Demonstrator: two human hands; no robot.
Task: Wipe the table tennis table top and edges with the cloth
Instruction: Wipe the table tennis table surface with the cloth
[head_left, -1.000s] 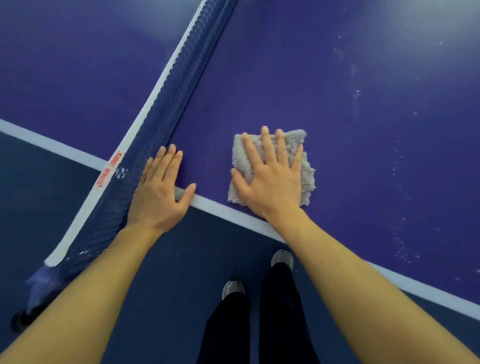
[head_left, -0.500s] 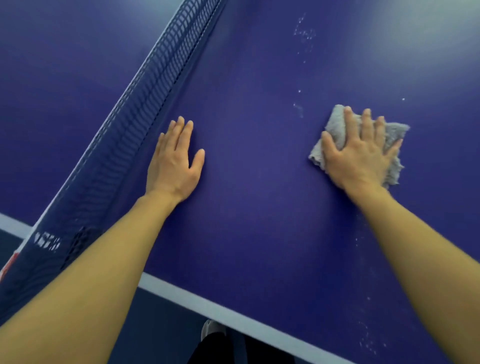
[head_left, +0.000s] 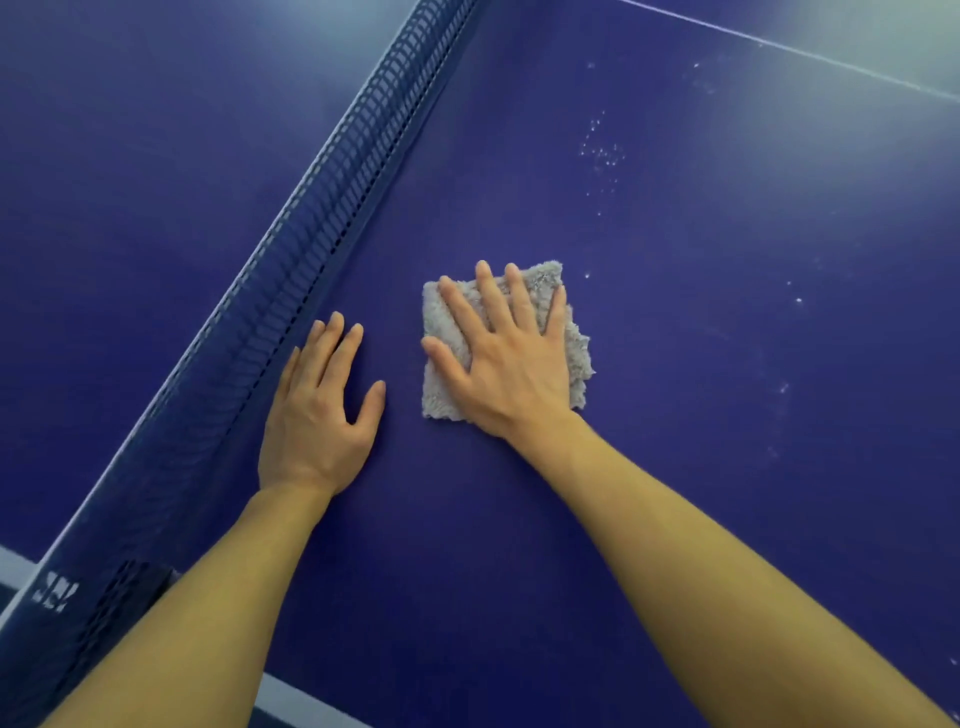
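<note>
Two bare forearms reach in from the lower edge of the head view over a deep-blue table tennis bench (head_left: 701, 415). The right grip (head_left: 511, 364) lies flat on a shaggy grey cloth (head_left: 540, 283), fingers (head_left: 491, 296) straight and spread. The palm presses the fabric against the playing surface, the hand loose and flat with nothing curled round the cloth. The cloth sits on the bench top in the middle of the view, to the right of the net (head_left: 332, 249) and a little apart from it. Its fuzzy corners show past the fingertips and beside the thumb.

The left grip (head_left: 317, 415) rests palm-down on the bare surface just beside the cloth without touching it. Its fingers are straight and close together, and its thumb is angled out towards the cloth. Its outer edge lies next to the foot of the net.

The dark blue net, with a pale top band, runs diagonally from the lower left to the top centre and carries white lettering (head_left: 54, 597) near the lower-left corner. A scatter of white specks (head_left: 602, 153) marks the surface beyond the cloth, with fainter ones to the right. A white edge line (head_left: 291, 696) borders the bench at the bottom, between the forearms — and a thin white line (head_left: 779, 47) crosses the far top right.
</note>
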